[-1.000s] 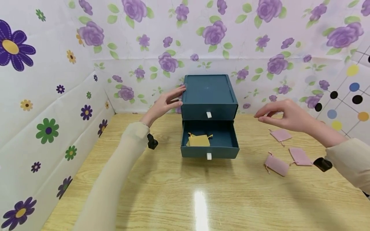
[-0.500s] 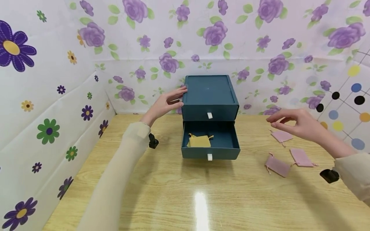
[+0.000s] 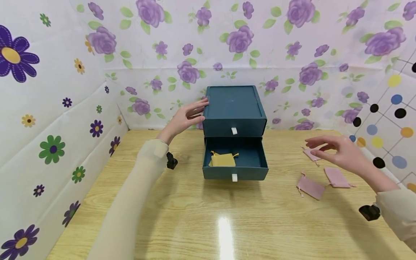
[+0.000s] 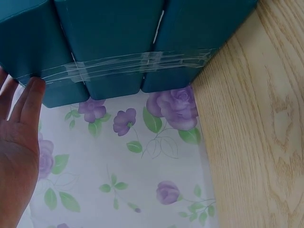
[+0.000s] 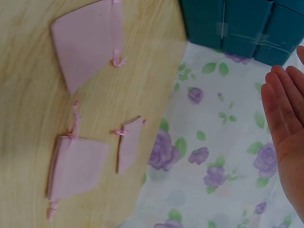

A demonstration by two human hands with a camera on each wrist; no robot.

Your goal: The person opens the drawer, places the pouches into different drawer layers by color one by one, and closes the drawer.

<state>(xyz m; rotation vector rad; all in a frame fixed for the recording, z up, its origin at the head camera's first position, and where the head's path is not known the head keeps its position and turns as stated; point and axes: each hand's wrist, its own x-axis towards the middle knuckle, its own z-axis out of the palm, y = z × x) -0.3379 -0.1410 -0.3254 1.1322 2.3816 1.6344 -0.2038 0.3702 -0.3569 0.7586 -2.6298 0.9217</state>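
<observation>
A dark blue drawer cabinet (image 3: 232, 103) stands at the back middle. Its top drawer is closed, while a lower drawer (image 3: 255, 153) is pulled out and holds yellow drawstring pouches (image 3: 223, 160) on its left side. My left hand (image 3: 183, 119) touches the cabinet's left side with extended fingers. Over on the right, my right hand (image 3: 341, 151) hovers with bent fingers and nothing in them, overlapping the farthest pink drawstring pouch (image 3: 312, 154). Two more lie nearer: one pink pouch (image 3: 337, 177) to the right, another pink pouch (image 3: 311, 186) to the left.
The wood-grain table (image 3: 195, 224) is bounded by a flowered cloth (image 3: 156, 54) behind and another patterned sheet on the left. A dotted sheet (image 3: 390, 119) hangs on the right. Clear tape (image 4: 109, 69) runs across the cabinet's stacked units.
My right hand has moved right and lowered toward the farthest pink pouch. My left hand stays at the cabinet's side, and the drawer and pouches have not moved.
</observation>
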